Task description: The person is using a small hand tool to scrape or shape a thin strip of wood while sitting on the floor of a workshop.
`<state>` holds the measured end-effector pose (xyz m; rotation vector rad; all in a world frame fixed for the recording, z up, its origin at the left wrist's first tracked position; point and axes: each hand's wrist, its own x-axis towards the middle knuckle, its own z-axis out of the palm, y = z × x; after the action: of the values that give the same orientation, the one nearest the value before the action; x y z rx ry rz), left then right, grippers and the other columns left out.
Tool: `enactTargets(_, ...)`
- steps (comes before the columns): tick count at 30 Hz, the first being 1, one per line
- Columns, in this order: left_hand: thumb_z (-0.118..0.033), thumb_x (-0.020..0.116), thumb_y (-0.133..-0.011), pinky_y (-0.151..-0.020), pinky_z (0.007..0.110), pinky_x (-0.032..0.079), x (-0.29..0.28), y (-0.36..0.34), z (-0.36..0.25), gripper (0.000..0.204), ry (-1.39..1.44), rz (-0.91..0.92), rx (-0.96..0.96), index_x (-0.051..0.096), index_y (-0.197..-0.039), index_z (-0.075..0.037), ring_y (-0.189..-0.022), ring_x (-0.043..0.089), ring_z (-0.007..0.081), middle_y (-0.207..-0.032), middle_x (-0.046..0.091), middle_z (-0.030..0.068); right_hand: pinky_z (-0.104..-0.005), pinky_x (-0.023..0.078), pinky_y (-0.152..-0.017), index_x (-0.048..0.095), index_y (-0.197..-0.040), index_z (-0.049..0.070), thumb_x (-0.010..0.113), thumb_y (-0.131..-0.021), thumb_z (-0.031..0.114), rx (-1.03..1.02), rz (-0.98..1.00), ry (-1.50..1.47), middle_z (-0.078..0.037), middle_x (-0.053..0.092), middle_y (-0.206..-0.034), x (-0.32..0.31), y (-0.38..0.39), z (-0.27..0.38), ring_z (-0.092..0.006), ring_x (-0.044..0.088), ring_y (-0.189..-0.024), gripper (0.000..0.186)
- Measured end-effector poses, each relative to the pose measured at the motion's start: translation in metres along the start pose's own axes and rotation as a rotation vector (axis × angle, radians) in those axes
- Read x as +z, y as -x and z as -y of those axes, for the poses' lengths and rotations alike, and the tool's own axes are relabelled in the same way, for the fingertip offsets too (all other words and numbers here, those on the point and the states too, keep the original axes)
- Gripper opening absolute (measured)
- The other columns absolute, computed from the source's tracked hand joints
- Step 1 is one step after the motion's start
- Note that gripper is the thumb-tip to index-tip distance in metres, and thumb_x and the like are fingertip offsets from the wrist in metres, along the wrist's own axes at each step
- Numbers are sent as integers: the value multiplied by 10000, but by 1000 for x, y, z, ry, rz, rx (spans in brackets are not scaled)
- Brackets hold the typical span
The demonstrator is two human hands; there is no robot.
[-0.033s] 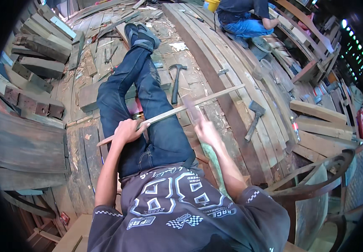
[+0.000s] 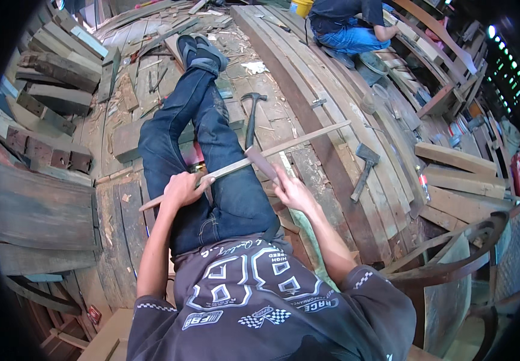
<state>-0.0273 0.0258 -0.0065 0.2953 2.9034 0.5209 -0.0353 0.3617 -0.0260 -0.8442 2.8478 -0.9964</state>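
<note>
A long, slim wooden stick point(image 2: 305, 137) lies slantwise across my thighs, its far end out over the planks to the right. My left hand point(image 2: 181, 190) is closed round the stick near its left end. In my right hand point(image 2: 294, 194) is a flat reddish-brown strip point(image 2: 261, 162), with the fingers wrapped about its near end. The strip's far end meets or overlaps the stick just right of my thigh; whether it is a blade or a sanding piece I cannot make out. A claw hammer point(image 2: 252, 117) lies beyond the stick.
A second hammer point(image 2: 365, 165) rests on the long stacked planks point(image 2: 326, 108) to the right. Wooden blocks point(image 2: 61, 96) are piled at the left. Another person point(image 2: 350, 30) sits at the far right. A curved wooden frame point(image 2: 464, 259) stands at the near right.
The strip in my right hand was blurred and more upright; now it is sharp and tilts left over the stick. My right hand has shifted slightly. My left hand and the stick stay put.
</note>
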Motion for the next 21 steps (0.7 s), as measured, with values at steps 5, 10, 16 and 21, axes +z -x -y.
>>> enactTargets(5, -531, 473, -944, -713, 519, 532, -6, 1, -12, 497, -55, -62, 18, 697, -1058, -101, -747, 662, 429, -769, 672, 233, -524, 526, -610, 358, -1396, -3, 518, -921, 181, 306, -530, 84, -268, 665, -834, -19, -12, -84, -443, 661, -731, 533)
enactTargets(10, -560, 458, -941, -709, 521, 534, 0, 9, -4, 525, -92, -66, 8, 693, -1059, -106, -738, 667, 423, -760, 668, 238, -492, 535, -745, 337, -1411, -38, 555, -907, 191, 176, -122, -68, -300, 651, -864, -3, 1, -41, -454, 657, -820, 594)
enactTargets(16, -509, 455, -956, -762, 517, 513, -6, -11, 0, 467, 41, 57, 60, 678, -1123, -134, -823, 654, 425, -808, 670, 242, -489, 516, -822, 479, -1255, -52, 574, -870, 181, 334, -280, 81, -294, 645, -923, -18, 1, -72, -456, 640, -914, 460)
enactTargets(21, -450, 478, -940, -823, 510, 512, -11, -34, -18, 472, 60, 80, 116, 680, -963, -24, -902, 653, 433, -903, 673, 270, -496, 491, -883, 418, -1347, -42, 562, -855, 194, 239, -73, 6, -316, 573, -1100, 0, -3, -45, -461, 606, -995, 565)
